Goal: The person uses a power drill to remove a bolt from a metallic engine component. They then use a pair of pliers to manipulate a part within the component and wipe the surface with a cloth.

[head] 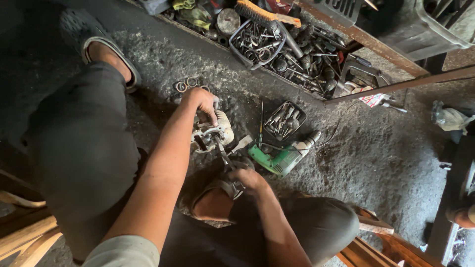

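Observation:
A pale metal engine part lies on the rough concrete floor between my feet. My left hand grips its top and steadies it. My right hand is closed around the handles of a pair of pliers, and the jaws reach into the part's front opening. A small flat metal piece lies just right of the part. My knees frame both hands, and my sandalled right foot sits directly below the pliers.
A green power drill with its cord lies right of the part, beside a thin screwdriver and a small tray of bits. Several metal rings lie behind my left hand. A long tray of tools lines the back.

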A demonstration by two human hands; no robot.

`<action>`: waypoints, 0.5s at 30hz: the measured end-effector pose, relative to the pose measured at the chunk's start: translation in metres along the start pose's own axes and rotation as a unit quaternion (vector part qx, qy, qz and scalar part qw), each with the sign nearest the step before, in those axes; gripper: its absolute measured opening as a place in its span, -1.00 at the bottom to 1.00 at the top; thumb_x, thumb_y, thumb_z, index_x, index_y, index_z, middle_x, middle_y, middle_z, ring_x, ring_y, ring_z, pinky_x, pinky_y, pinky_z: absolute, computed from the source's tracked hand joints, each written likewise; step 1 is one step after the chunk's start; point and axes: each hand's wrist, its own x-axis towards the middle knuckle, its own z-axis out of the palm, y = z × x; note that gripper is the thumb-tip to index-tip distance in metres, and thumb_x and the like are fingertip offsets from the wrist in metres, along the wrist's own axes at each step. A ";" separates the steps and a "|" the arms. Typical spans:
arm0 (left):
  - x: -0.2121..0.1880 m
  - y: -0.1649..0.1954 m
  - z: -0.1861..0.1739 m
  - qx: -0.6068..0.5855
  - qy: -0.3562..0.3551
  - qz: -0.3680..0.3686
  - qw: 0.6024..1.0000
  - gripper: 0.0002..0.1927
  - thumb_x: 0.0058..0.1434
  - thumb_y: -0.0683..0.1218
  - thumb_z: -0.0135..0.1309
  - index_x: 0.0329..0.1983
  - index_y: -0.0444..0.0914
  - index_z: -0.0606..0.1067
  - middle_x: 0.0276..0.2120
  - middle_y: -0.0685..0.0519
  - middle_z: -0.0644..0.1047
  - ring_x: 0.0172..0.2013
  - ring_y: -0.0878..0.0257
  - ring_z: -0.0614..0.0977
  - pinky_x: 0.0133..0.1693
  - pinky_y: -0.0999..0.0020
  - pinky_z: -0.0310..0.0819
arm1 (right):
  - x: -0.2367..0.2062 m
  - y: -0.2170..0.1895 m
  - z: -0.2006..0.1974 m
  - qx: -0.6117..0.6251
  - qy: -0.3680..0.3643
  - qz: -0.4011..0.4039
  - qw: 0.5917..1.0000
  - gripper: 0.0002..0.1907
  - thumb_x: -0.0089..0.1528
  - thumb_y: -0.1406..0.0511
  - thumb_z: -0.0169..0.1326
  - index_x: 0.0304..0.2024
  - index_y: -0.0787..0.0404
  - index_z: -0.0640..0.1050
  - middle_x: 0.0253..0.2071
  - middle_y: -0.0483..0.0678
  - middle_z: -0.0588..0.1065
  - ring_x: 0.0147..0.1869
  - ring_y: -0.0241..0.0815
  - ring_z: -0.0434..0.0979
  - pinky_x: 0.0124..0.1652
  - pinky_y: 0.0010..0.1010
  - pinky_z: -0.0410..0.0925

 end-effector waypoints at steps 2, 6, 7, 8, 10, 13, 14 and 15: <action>0.002 -0.002 0.000 -0.019 -0.010 0.001 1.000 -0.16 -0.32 0.14 0.54 0.08 -0.16 0.50 -0.13 -0.03 0.69 -0.17 0.10 0.72 -0.16 0.08 0.62 | 0.006 -0.002 0.002 0.010 -0.002 -0.064 0.998 -0.42 0.04 0.26 0.12 0.16 0.12 0.52 -0.10 -0.10 0.57 -0.03 -0.22 0.51 -0.07 -0.39 0.38; 0.006 -0.001 0.002 -0.016 -0.006 0.010 1.000 -0.16 -0.33 0.13 0.55 0.06 -0.16 0.49 -0.13 -0.02 0.69 -0.17 0.11 0.73 -0.14 0.11 0.62 | 0.014 -0.006 0.007 0.003 -0.038 -0.121 0.992 -0.50 0.05 0.27 0.11 0.05 0.25 0.61 -0.20 -0.02 0.55 -0.12 -0.19 0.49 -0.15 -0.39 0.37; 0.007 -0.001 0.002 -0.005 0.002 0.010 1.000 -0.16 -0.33 0.14 0.55 0.07 -0.15 0.49 -0.13 -0.01 0.68 -0.16 0.11 0.72 -0.13 0.10 0.61 | 0.015 -0.007 0.008 0.052 -0.039 -0.076 0.995 -0.49 0.03 0.29 0.10 0.06 0.17 0.58 -0.20 -0.06 0.53 -0.13 -0.20 0.47 -0.18 -0.36 0.35; 0.007 -0.001 0.003 0.007 0.011 0.016 1.000 -0.16 -0.32 0.14 0.56 0.07 -0.14 0.50 -0.11 -0.01 0.67 -0.16 0.11 0.70 -0.13 0.10 0.60 | 0.014 -0.008 0.009 0.101 -0.040 -0.030 0.994 -0.47 0.01 0.31 0.09 0.08 0.08 0.55 -0.21 -0.09 0.50 -0.14 -0.22 0.46 -0.21 -0.33 0.34; 0.008 -0.001 0.004 0.030 0.029 0.028 0.999 -0.16 -0.31 0.15 0.58 0.07 -0.12 0.50 -0.09 0.00 0.65 -0.15 0.10 0.67 -0.12 0.09 0.59 | 0.013 -0.009 0.010 0.149 -0.047 -0.009 0.988 -0.48 0.02 0.33 0.08 0.08 0.07 0.54 -0.22 -0.11 0.49 -0.15 -0.23 0.45 -0.22 -0.33 0.33; 0.007 -0.001 0.005 0.042 0.029 0.023 0.998 -0.16 -0.30 0.19 0.58 0.07 -0.11 0.51 -0.04 0.00 0.63 -0.13 0.10 0.65 -0.11 0.07 0.59 | 0.006 -0.011 0.014 0.169 -0.056 -0.065 0.982 -0.54 0.06 0.31 0.10 0.03 0.21 0.59 -0.22 -0.06 0.52 -0.14 -0.21 0.47 -0.18 -0.38 0.36; 0.006 -0.002 0.005 0.000 0.014 0.008 1.000 -0.16 -0.33 0.17 0.56 0.06 -0.11 0.50 -0.05 -0.01 0.67 -0.12 0.11 0.69 -0.11 0.08 0.60 | 0.003 -0.012 0.017 0.190 -0.053 -0.073 0.978 -0.54 0.05 0.32 0.10 0.03 0.21 0.59 -0.21 -0.05 0.52 -0.13 -0.20 0.48 -0.16 -0.37 0.37; 0.005 -0.003 0.005 -0.042 -0.001 -0.006 0.999 -0.15 -0.36 0.16 0.54 0.05 -0.10 0.49 -0.06 -0.01 0.70 -0.12 0.13 0.73 -0.11 0.09 0.62 | 0.000 -0.013 0.019 0.211 -0.049 -0.081 0.973 -0.53 0.04 0.33 0.10 0.03 0.21 0.59 -0.20 -0.03 0.53 -0.11 -0.18 0.48 -0.13 -0.37 0.38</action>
